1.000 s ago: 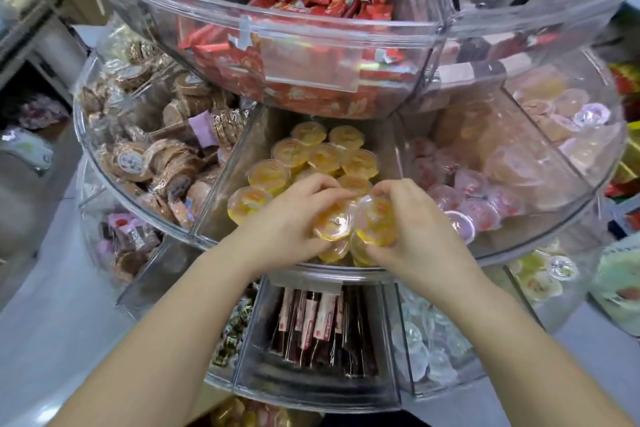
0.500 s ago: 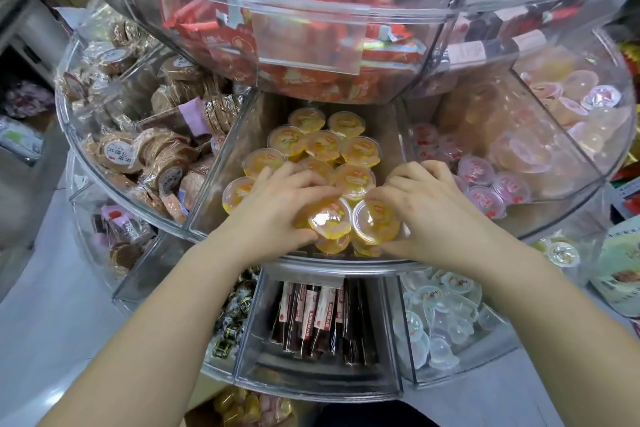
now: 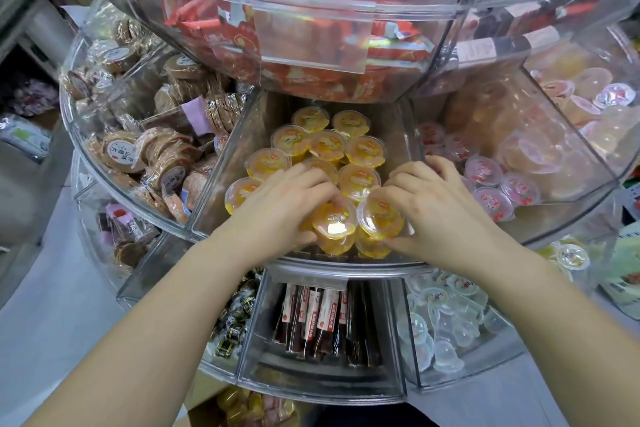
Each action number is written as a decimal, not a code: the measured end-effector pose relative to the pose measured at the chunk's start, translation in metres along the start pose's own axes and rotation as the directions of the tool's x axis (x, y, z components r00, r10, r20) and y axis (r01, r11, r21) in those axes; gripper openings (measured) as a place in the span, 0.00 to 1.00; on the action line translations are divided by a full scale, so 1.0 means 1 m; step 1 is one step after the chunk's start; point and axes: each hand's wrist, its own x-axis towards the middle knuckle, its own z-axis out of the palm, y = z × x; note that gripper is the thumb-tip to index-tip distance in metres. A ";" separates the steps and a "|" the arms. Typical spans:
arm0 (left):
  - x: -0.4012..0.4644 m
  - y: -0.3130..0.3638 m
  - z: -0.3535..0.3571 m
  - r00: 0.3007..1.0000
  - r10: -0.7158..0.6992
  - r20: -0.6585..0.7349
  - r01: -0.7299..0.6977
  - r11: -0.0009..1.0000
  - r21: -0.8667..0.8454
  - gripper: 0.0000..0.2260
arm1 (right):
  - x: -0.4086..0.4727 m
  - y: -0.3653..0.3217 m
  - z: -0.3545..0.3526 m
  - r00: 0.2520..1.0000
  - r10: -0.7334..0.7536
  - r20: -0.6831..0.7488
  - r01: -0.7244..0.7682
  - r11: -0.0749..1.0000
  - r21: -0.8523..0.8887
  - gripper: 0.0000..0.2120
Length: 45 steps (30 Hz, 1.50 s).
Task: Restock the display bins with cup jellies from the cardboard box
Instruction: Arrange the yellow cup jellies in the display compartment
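Several orange cup jellies [image 3: 327, 146] fill the middle clear display bin [image 3: 346, 267] on the second tier. My left hand [image 3: 287, 208] grips a cluster of orange cups at the bin's front, its fingers curled over one cup [image 3: 334, 222]. My right hand [image 3: 426, 208] grips the neighbouring orange cup [image 3: 379, 218] from the right side. Both hands sit low inside the bin, side by side. At the bottom edge a cardboard box [image 3: 249, 406] shows with more jellies inside, mostly hidden by the lowest tier.
Left bin holds wrapped round snacks [image 3: 156, 156]. Right bin holds pink cup jellies [image 3: 491, 191]. The top tier [image 3: 311, 10] with red packets overhangs the orange bin closely. Lower tier holds dark stick packs [image 3: 318, 319] and clear jellies [image 3: 446, 322].
Both hands have gone down and forward into the orange bin with their cups, from above the front rim to resting among the stacked cups.
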 end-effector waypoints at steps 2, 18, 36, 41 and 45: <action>0.003 0.000 0.000 0.999 0.034 0.002 -0.034 0.998 0.043 0.20 | 0.000 0.000 0.002 0.999 -0.011 -0.052 0.011 1.000 0.000 0.22; 0.005 0.003 0.006 1.000 -0.029 0.007 0.028 0.996 0.086 0.16 | -0.005 -0.002 -0.003 1.000 0.013 -0.004 -0.013 0.992 0.124 0.27; -0.259 0.005 0.056 0.388 -0.879 -0.277 0.359 0.421 -0.833 0.04 | -0.005 -0.235 0.040 0.973 -0.206 0.106 -0.007 0.431 0.902 0.07; -0.378 -0.007 0.213 0.154 -0.982 0.112 0.507 -0.019 -0.862 0.10 | -0.033 -0.321 0.223 0.731 -0.347 0.588 -0.283 0.631 0.723 0.09; -0.441 -0.008 0.363 0.115 -0.916 0.386 0.644 -0.227 -0.731 0.15 | -0.079 -0.351 0.397 0.490 -0.305 0.817 -0.340 0.796 0.501 0.12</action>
